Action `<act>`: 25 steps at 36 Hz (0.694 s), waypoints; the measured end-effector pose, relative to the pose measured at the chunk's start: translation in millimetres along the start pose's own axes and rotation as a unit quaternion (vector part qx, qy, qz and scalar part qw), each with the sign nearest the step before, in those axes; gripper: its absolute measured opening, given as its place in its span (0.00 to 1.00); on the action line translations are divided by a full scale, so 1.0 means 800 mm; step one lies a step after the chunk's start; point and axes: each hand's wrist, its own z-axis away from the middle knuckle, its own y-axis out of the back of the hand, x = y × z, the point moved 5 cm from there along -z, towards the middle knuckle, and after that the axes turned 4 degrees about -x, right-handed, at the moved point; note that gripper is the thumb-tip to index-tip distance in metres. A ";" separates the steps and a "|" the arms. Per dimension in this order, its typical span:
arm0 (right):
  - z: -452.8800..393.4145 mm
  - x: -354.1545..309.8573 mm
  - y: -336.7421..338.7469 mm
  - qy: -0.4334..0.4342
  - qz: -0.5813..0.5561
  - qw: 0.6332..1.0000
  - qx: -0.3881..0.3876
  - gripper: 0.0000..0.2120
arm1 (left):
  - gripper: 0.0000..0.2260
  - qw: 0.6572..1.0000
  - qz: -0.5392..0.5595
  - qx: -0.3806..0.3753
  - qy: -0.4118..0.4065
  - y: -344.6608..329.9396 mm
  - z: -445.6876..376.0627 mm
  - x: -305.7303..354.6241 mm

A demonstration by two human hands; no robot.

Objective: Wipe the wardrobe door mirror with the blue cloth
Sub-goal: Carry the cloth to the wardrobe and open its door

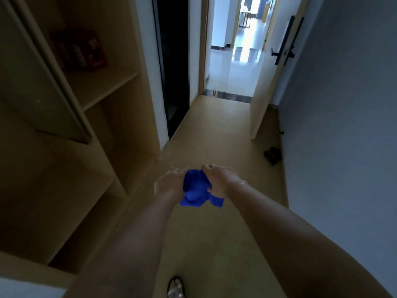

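Two hands carry one item: the blue cloth, bunched at centre frame, lower half, over the floor. Your left hand grips its left side with curled fingers; your right hand is clamped on its right side, a corner hanging below.

Progress, as judged: the cloth touches no surface, so you appear to be at the gathering or folding stage; whether any wiping is done cannot be told.

Wardrobe door mirror: the slanted panel at upper left looks like it, well apart from the cloth.

Wardrobe shelves, left: one reddish package, print too dim to read.

Right wall: door handle, no legible writing anywhere.
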 end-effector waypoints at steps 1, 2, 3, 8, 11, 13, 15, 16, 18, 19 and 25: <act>-0.017 0.005 0.004 0.006 0.000 1.000 0.000 0.22 | 0.31 1.000 0.002 -0.002 0.004 0.003 -0.017 -0.004; -0.035 0.010 0.007 0.011 0.000 1.000 0.002 0.22 | 0.32 1.000 0.003 -0.002 0.007 0.006 -0.035 -0.009; -0.053 0.015 0.012 0.014 0.000 1.000 0.003 0.22 | 0.32 1.000 0.003 0.001 0.011 0.009 -0.053 -0.013; -0.154 0.039 0.041 0.021 0.006 1.000 0.013 0.22 | 0.31 0.999 0.008 0.036 0.014 0.042 -0.152 -0.038; -0.219 0.045 0.069 0.027 0.012 0.999 0.019 0.23 | 0.31 0.998 0.021 0.057 0.025 0.071 -0.209 -0.062; -0.263 0.043 0.088 0.040 0.019 0.999 0.019 0.24 | 0.32 0.997 0.025 0.059 0.040 0.089 -0.243 -0.080; -0.307 0.040 0.103 0.048 0.023 0.998 0.025 0.25 | 0.33 0.996 0.030 0.061 0.052 0.107 -0.276 -0.099; -0.327 0.038 0.109 0.048 0.021 0.998 0.027 0.26 | 0.33 0.996 0.033 0.064 0.058 0.115 -0.290 -0.109; -0.363 0.033 0.118 0.050 0.014 0.998 0.030 0.28 | 0.33 0.994 0.034 0.069 0.071 0.130 -0.315 -0.129; -0.378 0.030 0.121 0.053 0.012 0.998 0.030 0.28 | 0.33 0.994 0.034 0.067 0.079 0.135 -0.326 -0.138; -0.476 0.008 0.136 0.094 0.024 0.995 0.026 0.28 | 0.30 0.988 0.050 0.049 0.141 0.151 -0.382 -0.195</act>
